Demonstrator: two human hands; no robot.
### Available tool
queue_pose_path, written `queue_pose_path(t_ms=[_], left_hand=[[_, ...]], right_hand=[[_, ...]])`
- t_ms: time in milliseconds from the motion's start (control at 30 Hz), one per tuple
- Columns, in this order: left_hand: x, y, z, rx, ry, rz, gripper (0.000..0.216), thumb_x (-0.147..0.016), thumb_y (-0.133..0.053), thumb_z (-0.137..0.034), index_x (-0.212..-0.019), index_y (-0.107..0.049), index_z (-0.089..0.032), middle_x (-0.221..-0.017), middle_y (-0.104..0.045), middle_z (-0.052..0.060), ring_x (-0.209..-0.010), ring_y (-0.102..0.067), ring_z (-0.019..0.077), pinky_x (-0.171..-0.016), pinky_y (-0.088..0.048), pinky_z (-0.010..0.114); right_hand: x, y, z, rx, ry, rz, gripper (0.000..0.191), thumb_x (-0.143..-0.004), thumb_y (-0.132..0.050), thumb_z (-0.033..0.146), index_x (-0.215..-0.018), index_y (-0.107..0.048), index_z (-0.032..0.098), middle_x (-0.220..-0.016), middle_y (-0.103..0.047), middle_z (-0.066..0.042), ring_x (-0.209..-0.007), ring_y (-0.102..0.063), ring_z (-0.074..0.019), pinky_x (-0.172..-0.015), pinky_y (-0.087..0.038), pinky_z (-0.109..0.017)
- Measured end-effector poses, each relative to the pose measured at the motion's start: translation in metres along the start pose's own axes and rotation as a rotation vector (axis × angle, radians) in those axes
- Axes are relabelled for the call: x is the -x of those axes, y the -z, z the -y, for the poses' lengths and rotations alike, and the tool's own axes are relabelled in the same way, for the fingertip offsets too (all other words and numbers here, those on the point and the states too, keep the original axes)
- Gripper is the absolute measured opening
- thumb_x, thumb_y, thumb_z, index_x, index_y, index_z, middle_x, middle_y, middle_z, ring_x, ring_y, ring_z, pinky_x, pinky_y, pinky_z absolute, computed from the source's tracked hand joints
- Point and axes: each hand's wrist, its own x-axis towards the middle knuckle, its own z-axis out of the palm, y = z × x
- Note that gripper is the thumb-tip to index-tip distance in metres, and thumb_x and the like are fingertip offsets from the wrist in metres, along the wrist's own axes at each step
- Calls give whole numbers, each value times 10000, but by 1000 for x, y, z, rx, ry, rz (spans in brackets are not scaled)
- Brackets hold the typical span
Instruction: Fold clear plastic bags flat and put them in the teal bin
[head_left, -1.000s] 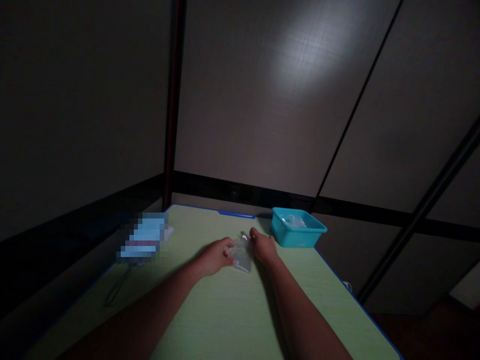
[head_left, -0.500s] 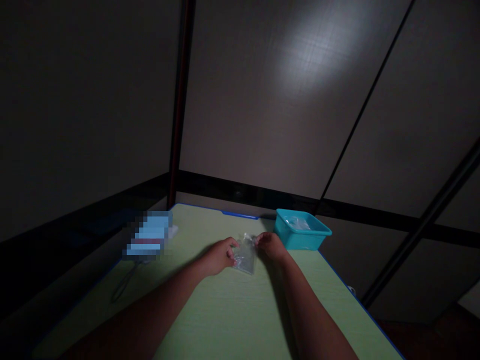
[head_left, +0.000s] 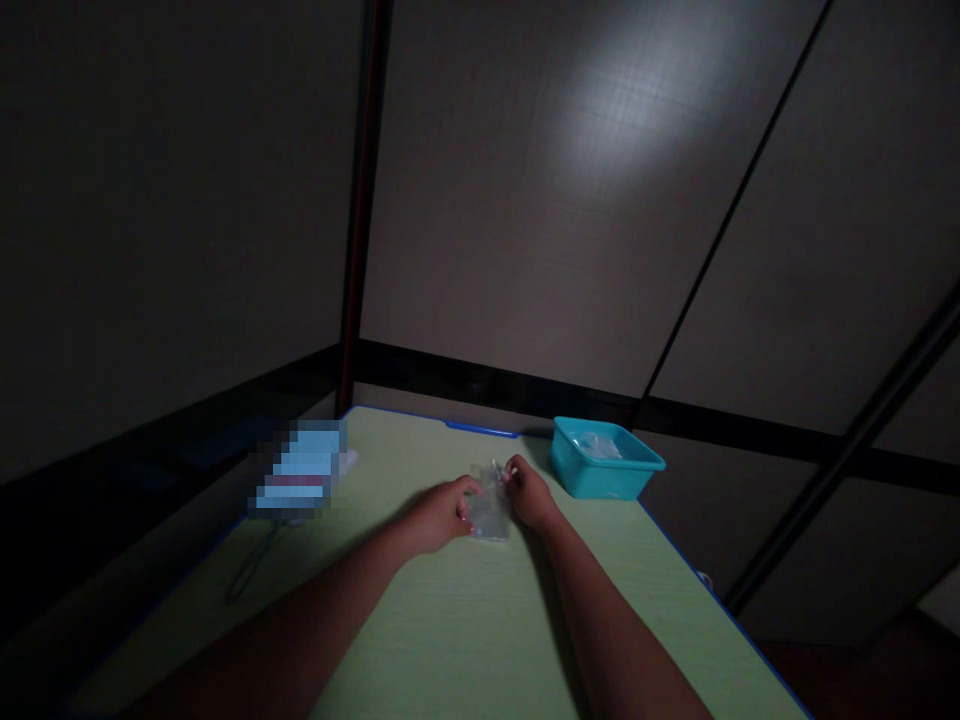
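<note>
A small clear plastic bag is between my two hands, just above or on the pale green table; I cannot tell whether it touches the top. My left hand grips its left edge, thumb low and fingers curled above. At the upper right corner, the fingers of my right hand are pinched on the bag. Whatever the bag holds, if anything, is too dim to make out.
A turquoise plastic basket with clear plastic wrapping inside stands at the table's back right. At the left lies a pixelated blue-and-white item, with a looped cord near it. Dark panelled walls rise behind the table.
My right hand has shifted slightly left and its fingers have turned more upright at the bag's top corner. My left hand stays nearly in place on the bag.
</note>
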Motion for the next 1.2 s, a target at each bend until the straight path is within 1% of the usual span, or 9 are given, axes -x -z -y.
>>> queue_pose_path(t_ms=[200, 433, 533, 633, 700, 767, 900, 1067, 1200], left_hand=[[3, 1, -6, -95, -8, 17, 302, -617, -614, -186, -918, -605, -210, -660, -533, -44, -597, -484, 121, -507, -287, 198], [3, 0, -10, -163, -2, 16, 265, -639, -604, -197, -898, -653, -230, -698, -572, -26, -624, -519, 135, -538, -319, 207], [2, 0, -8, -196, 9, 10, 256, -649, -604, -224, -900, -653, -218, -716, -592, -15, -637, -527, 141, -547, -332, 210], [2, 0, -8, -229, 14, 7, 260, -653, -603, -243, -907, -645, -211, -737, -608, -12, -660, -533, 143, -559, -343, 206], [3, 1, -10, -249, 13, 5, 269, -657, -601, -250, -920, -637, -211, -753, -618, -12, -678, -535, 143, -572, -349, 203], [4, 1, -13, -265, 12, 5, 256, -661, -594, -244, -911, -635, -208, -759, -626, -13, -678, -534, 140, -576, -350, 202], [5, 2, -18, -283, 13, 15, 174, -680, -562, -226, -833, -640, -197, -734, -634, -22, -643, -527, 129, -545, -336, 198], [5, 2, -21, -291, 39, 3, 212, -711, -522, -193, -894, -630, -196, -711, -628, -23, -646, -540, 127, -548, -348, 194], [8, 4, -27, -310, 56, -13, 196, -697, -546, -169, -871, -629, -203, -721, -604, -14, -661, -548, 135, -570, -370, 204]], right_hand=[[-2, -5, -5, 152, 15, -25, 87, -777, -421, 207, -803, -504, 207, -680, -599, 13, -624, -499, -113, -568, -261, -207], [-2, -3, -1, 240, -36, -37, 186, -807, -434, 266, -983, -484, 231, -710, -616, 19, -682, -542, -136, -599, -277, -231], [0, 5, 5, 287, -56, -99, 265, -828, -403, 294, -1071, -472, 213, -856, -621, -37, -793, -553, -165, -649, -317, -258], [5, 13, 15, 287, 28, -141, 345, -842, -375, 335, -1150, -457, 205, -1095, -554, -85, -1017, -491, -199, -791, -339, -313], [11, 15, 23, 273, 135, -58, 420, -859, -330, 395, -1241, -398, 236, -1246, -466, -73, -1163, -384, -211, -936, -255, -387], [18, 13, 30, 275, 206, 130, 496, -875, -237, 466, -1333, -267, 281, -1370, -333, -38, -1261, -253, -211, -1014, -92, -463], [26, 5, 35, 357, 142, 477, 578, -864, -41, 530, -1382, -52, 273, -1451, -65, 2, -1324, -39, -185, -1005, 72, -515], [25, 5, 31, 467, 61, 527, 579, -861, 30, 495, -1380, 25, 239, -1445, 37, 16, -1323, 32, -150, -1007, 78, -508], [25, 8, 29, 509, 94, 526, 532, -877, -58, 457, -1373, 35, 288, -1443, 45, 41, -1322, 33, -148, -995, 67, -537]])
